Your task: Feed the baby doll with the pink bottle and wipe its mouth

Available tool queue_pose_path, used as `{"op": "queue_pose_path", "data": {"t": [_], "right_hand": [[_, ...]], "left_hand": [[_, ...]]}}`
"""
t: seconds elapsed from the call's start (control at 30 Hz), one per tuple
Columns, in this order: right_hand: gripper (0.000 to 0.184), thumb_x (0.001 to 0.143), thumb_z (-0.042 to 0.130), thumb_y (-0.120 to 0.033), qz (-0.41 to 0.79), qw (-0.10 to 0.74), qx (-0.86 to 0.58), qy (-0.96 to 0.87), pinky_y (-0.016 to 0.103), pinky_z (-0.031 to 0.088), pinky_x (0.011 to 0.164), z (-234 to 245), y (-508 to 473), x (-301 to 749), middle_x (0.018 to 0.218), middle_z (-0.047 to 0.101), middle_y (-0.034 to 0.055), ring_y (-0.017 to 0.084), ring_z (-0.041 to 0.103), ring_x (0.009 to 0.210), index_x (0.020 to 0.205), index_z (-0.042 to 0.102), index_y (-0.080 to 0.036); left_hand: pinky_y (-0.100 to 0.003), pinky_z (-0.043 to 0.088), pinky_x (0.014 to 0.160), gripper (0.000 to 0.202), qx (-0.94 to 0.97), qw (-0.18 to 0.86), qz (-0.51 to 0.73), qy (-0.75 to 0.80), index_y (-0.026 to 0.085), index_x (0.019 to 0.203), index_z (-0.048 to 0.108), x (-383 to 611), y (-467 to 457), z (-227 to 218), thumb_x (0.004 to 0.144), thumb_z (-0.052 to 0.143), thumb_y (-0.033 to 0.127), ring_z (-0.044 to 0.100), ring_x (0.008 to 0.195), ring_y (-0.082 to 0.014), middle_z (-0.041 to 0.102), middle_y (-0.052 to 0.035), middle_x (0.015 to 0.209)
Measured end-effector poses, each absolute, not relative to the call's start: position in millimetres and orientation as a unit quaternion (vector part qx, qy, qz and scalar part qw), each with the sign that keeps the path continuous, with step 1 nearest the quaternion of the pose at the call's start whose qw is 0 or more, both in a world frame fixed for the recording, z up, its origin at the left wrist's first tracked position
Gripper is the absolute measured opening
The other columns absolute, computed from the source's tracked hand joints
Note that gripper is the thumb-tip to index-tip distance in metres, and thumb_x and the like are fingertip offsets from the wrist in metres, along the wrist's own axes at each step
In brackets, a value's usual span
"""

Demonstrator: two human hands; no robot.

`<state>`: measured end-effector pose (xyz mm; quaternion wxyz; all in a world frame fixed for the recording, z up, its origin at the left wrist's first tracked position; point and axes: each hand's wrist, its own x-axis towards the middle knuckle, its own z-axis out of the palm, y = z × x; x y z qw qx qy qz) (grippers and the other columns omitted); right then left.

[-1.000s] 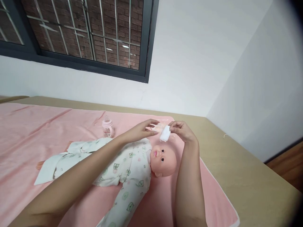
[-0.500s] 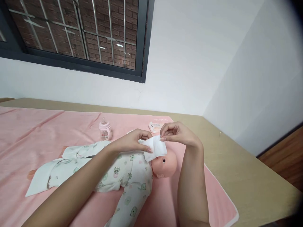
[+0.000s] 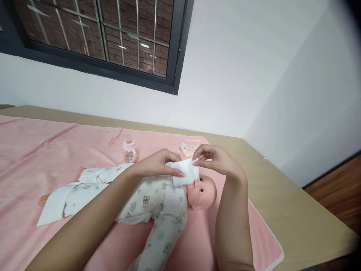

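A white wipe (image 3: 186,172), partly folded, is stretched between my two hands above the doll's neck and chin. My left hand (image 3: 163,163) pinches its left side, thumb on top. At the upper right corner, my right hand (image 3: 211,156) grips it between thumb and fingertips. Below lies a baby doll (image 3: 207,192) on its back, head to the right, in white pyjamas (image 3: 146,199) with a green bear print. The wipe hides part of the doll's lower face; its eyes show. Whether the wipe touches the doll I cannot tell.
A pink baby bottle (image 3: 129,149) stands behind the doll on a pink blanket (image 3: 62,139). A small crumpled packet (image 3: 187,149) lies past my right hand. The wooden tabletop (image 3: 284,203) extends right, with a white wall (image 3: 225,75) and barred window (image 3: 126,41) behind.
The wipe has shifted and tilted between my hands, uncovering more of the doll's face, with both eyes now showing. The whole view has moved slightly.
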<state>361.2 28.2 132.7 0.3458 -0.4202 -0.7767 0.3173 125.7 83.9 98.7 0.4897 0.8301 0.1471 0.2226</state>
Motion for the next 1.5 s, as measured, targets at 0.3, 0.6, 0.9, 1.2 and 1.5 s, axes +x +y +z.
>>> {"op": "queue_pose_path", "data": {"t": [0.3,0.6,0.9,1.2,1.5], "right_hand": [[0.051,0.074,0.070,-0.022,0.299,0.405,-0.459,-0.732,0.028,0.053,0.067,130.4,28.0,333.0,0.121,0.055,0.0047,0.007,0.060,0.064,0.122,0.055,-0.029],[0.050,0.073,0.073,-0.026,0.327,0.376,-0.428,-0.754,0.036,0.056,0.086,129.4,31.7,353.9,0.134,0.054,0.0070,0.018,0.067,0.092,0.120,0.060,-0.028],[0.044,0.061,0.084,-0.031,0.480,0.435,-0.450,-0.614,0.033,0.051,0.089,34.7,108.9,426.9,0.113,0.068,0.0071,0.017,0.065,0.094,0.101,0.068,-0.020],[0.046,0.050,0.089,-0.023,0.597,0.475,-0.438,-0.475,0.039,0.047,0.101,-24.7,118.2,419.0,0.105,0.071,0.0055,0.019,0.065,0.099,0.091,0.068,-0.018],[0.044,0.050,0.089,-0.021,0.594,0.511,-0.429,-0.449,0.040,0.048,0.102,-29.8,127.0,419.9,0.102,0.071,0.0061,0.020,0.065,0.103,0.087,0.065,-0.018]], "left_hand": [[-0.031,0.044,0.094,0.013,0.805,0.370,0.430,0.174,0.024,0.084,0.077,135.3,75.6,97.6,0.076,0.078,0.034,0.056,0.104,-0.0214,0.060,-0.0042,0.104],[-0.026,0.045,0.069,0.022,0.778,0.387,0.434,0.236,0.016,0.079,0.071,133.8,71.4,103.9,0.078,0.073,0.037,0.060,0.076,-0.0173,0.065,-0.0021,0.080],[-0.022,0.033,0.051,0.026,0.862,0.376,0.206,0.272,0.016,0.065,0.058,144.7,74.6,83.4,0.078,0.064,0.037,0.052,0.057,-0.0135,0.055,0.0030,0.060],[-0.026,0.030,0.049,0.023,0.873,0.350,0.166,0.295,0.019,0.060,0.043,161.1,56.1,76.8,0.076,0.055,0.030,0.052,0.051,-0.0148,0.049,0.0037,0.056],[-0.029,0.023,0.052,0.019,0.902,0.264,0.158,0.303,0.019,0.057,0.038,164.4,46.8,76.8,0.071,0.051,0.020,0.044,0.057,-0.0156,0.047,0.0016,0.060]]}}
